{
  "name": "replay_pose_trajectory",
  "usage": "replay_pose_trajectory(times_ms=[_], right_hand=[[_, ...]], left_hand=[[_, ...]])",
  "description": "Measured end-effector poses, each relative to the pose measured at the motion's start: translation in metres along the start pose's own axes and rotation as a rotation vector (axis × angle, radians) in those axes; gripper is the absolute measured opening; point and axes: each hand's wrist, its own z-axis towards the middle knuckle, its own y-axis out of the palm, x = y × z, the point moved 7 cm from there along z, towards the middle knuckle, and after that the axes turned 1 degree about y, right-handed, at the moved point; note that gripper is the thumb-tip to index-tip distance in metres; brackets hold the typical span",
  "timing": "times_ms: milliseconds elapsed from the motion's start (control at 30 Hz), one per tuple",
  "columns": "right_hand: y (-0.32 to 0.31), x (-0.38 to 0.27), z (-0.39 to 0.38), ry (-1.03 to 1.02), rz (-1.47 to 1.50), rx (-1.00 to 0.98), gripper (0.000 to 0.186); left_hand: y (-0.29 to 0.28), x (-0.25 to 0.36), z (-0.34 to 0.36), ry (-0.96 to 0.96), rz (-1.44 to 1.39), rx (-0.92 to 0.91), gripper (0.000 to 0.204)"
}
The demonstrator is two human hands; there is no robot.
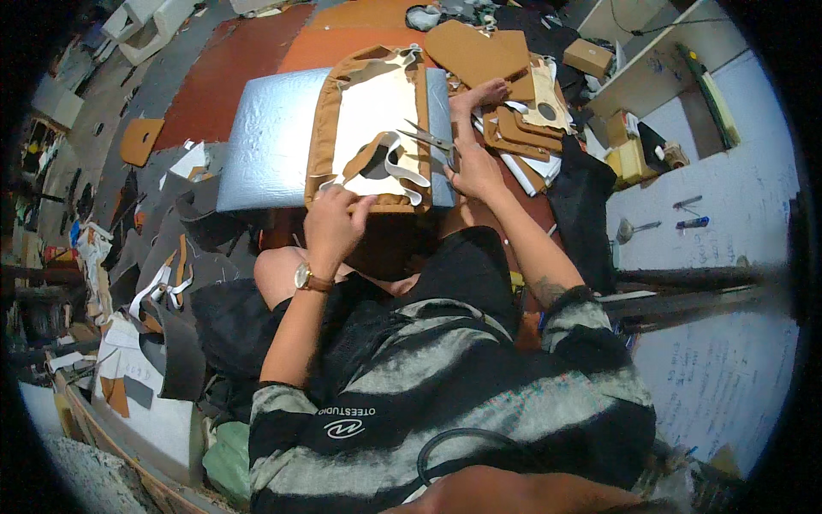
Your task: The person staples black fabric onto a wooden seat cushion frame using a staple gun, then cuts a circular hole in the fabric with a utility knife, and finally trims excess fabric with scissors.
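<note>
A silver-wrapped block (267,141) lies in front of my legs. On it rests a brown-edged panel (324,128) with a cream backing, its gathered edge folded inward all round. A loose brown strip and a white band (409,174) lie across the panel's near part, beside a dark opening. My left hand (338,221) is at the panel's near left corner, fingers curled against the brown edge; whether they pinch fabric is hard to make out. My right hand (473,170), right of the panel, grips scissors (428,137). Their blades are parted and point left over the panel.
Brown padded pieces (479,56) and cut covers (518,133) are piled beyond my right hand. Grey sheet scraps (184,283) and white bands lie at the left. A white board (659,240) with pens and small boxes stands at the right. A brown piece (141,141) lies far left.
</note>
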Motion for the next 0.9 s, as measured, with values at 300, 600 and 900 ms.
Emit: replay_pose_trajectory(times_ms=[300, 600, 900], right_hand=[[-0.02, 0.048, -0.074, -0.211, -0.033, 0.026, 0.047], [-0.019, 0.038, -0.066, -0.336, -0.063, -0.064, 0.06], [-0.012, 0.094, -0.123, 0.112, 0.188, -0.028, 0.053]], left_hand=[[0.086, 0.05, 0.039, 0.237, 0.041, -0.191, 0.031], [0.081, 0.019, 0.026, 0.055, -0.432, -0.251, 0.02], [0.077, 0.075, 0.037, 0.247, -0.078, -0.235, 0.039]])
